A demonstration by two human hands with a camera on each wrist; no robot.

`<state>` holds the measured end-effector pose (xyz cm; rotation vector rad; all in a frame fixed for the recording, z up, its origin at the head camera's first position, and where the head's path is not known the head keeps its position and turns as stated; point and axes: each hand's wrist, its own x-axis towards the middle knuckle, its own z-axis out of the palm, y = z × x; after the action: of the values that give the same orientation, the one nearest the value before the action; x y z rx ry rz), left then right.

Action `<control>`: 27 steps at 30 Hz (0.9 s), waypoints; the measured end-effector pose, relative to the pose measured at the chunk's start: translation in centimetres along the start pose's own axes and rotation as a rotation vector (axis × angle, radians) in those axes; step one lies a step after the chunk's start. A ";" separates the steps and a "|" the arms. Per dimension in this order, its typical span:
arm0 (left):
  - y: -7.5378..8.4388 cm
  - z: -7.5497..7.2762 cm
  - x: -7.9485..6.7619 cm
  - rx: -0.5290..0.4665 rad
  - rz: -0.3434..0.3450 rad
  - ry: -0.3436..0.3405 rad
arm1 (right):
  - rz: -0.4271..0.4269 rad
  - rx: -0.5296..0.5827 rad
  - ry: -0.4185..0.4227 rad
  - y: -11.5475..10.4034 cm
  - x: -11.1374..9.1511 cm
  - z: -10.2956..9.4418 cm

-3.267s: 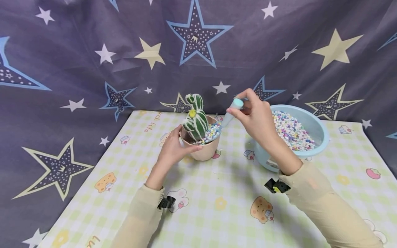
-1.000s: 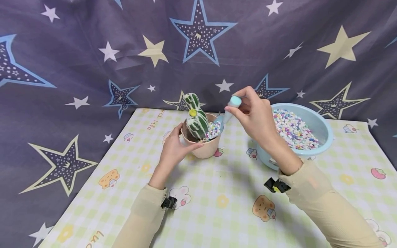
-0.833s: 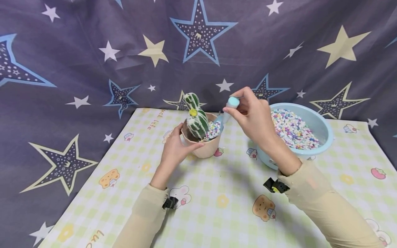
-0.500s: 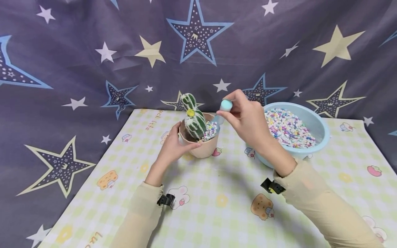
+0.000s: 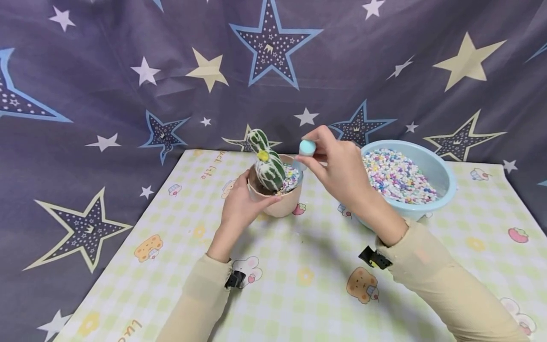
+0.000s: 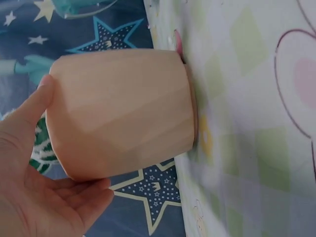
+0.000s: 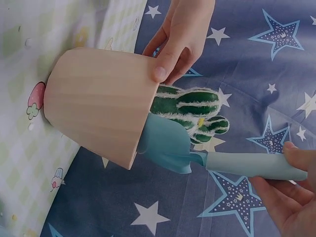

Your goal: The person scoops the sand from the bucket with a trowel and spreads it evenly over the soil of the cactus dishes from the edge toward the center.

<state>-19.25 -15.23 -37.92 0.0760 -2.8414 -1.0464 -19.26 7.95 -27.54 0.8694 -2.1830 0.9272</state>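
Observation:
A beige pot (image 5: 279,207) stands on the table, its rim held by my left hand (image 5: 241,204) with the thumb in front and fingers round the left side. Inside leans a green cactus (image 5: 270,173) with white fuzzy stripes and a yellow flower. Small colourful beads (image 5: 291,176) lie beside it. My right hand (image 5: 344,171) pinches the pale handle of a blue toy trowel (image 7: 165,140) between thumb and fingers. In the right wrist view the trowel's blade reaches over the rim into the pot; its tip is hidden there. The left wrist view shows my left thumb (image 6: 34,101) on the rim.
At the right stands a light blue basin (image 5: 448,190) holding many more colourful beads, partly behind my right forearm. A checked tablecloth (image 5: 299,308) with cartoon prints covers the table. A dark curtain with stars (image 5: 278,109) hangs close behind the pot.
The trowel handle has moved left and stands steeper, its blade further inside the pot. The cactus leans more to the left. My left hand keeps its hold on the pot.

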 end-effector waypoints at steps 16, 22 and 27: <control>-1.1 -0.3 0.8 -0.070 0.089 -0.062 | -0.078 -0.044 0.001 -0.5 0.0 0.0; -0.9 -0.4 0.7 -0.058 0.068 -0.058 | -0.107 -0.064 0.001 -0.7 -0.1 -0.3; -0.9 -0.4 0.9 -0.048 0.059 -0.065 | -0.130 -0.066 0.012 -0.9 0.0 -0.7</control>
<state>-20.06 -16.21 -38.10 -0.0464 -2.8554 -1.1236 -18.34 8.02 -26.80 0.9587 -2.1069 0.7905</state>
